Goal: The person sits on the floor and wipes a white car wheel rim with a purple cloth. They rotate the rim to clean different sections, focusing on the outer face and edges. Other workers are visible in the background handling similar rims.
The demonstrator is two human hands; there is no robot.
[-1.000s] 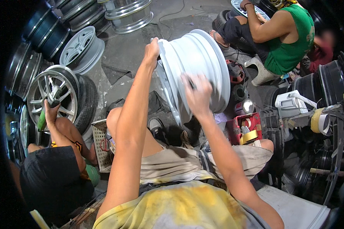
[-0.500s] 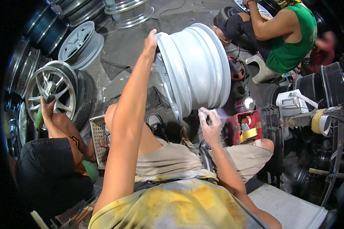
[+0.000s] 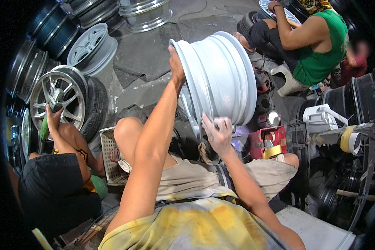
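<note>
A white-grey wheel rim [image 3: 221,79] stands tilted on its side in front of my knees. My left hand [image 3: 176,64] is closed on the rim's upper left edge, with its fingers partly hidden behind the lip. Down at the near lower edge, my right hand [image 3: 218,132] presses against the rim, fingers bent and dusted with pale powder. The right hand is slightly blurred, and whatever its fingers pinch is hidden from view.
A red bin [image 3: 256,143] holding a yellow tape roll [image 3: 273,151] sits right of my hand, below a tin can [image 3: 272,119]. A plastic basket [image 3: 108,166] stands left. A co-worker in green [image 3: 321,50] sits far right; another's hand [image 3: 53,118] holds a tool against a silver wheel [image 3: 39,91].
My right hand has moved left and up onto the rim's near edge. My left hand has slid down along its edge, and the rim has turned slightly and shifted right.
</note>
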